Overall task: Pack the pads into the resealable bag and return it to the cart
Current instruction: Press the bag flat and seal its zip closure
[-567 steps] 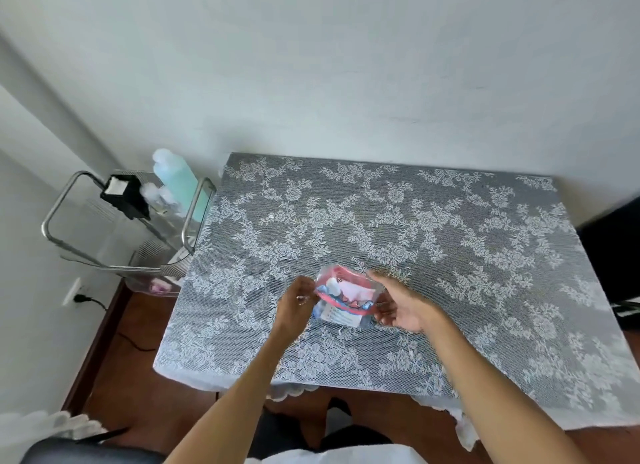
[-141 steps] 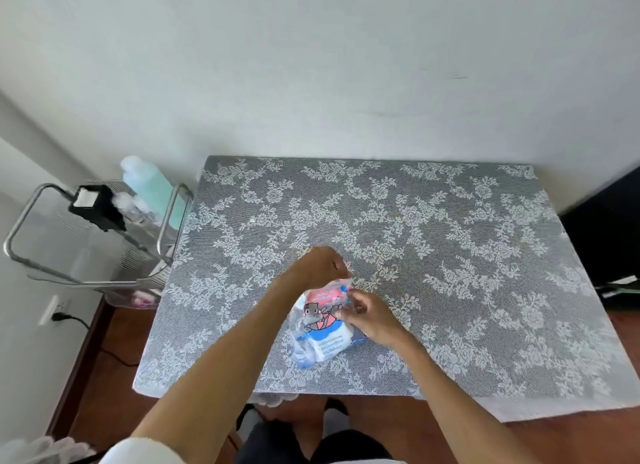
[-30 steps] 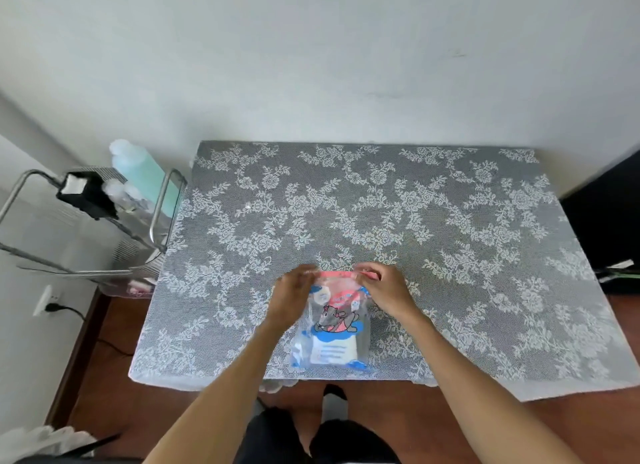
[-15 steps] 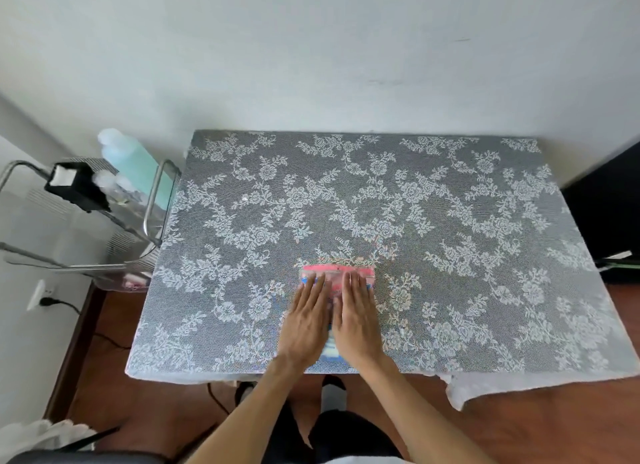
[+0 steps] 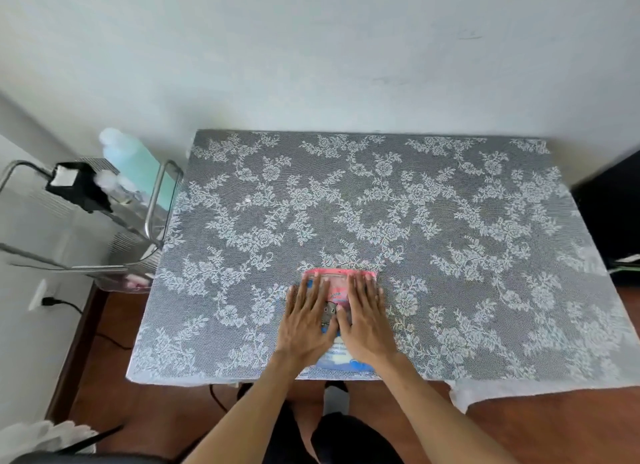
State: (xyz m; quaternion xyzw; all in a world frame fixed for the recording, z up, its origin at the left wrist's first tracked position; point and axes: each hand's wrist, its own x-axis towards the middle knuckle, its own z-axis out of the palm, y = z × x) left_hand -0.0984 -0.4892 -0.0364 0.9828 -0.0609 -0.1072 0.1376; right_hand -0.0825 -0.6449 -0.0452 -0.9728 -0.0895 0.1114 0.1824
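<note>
The resealable bag (image 5: 335, 292) lies flat on the lace-covered table (image 5: 450, 221) near its front edge, pink strip at the far end and blue print at the near end. The pads inside show only as pale shapes through the plastic. My left hand (image 5: 308, 319) lies palm down on the bag's left half, fingers straight and together. My right hand (image 5: 365, 319) lies palm down on its right half, beside the left. Both hands press flat on the bag and grip nothing. The metal cart (image 5: 104, 228) stands left of the table.
On the cart are a pale green bottle (image 5: 138, 167), a black device (image 5: 78, 186) and small clear bottles. A wall socket with a black cable (image 5: 52, 302) is low on the left wall. A dark cabinet (image 5: 613, 217) stands right of the table.
One second ago both hands pinched the bag's pink top edge. Since then they have let go and laid flat on the bag, pressing it down on the table.
</note>
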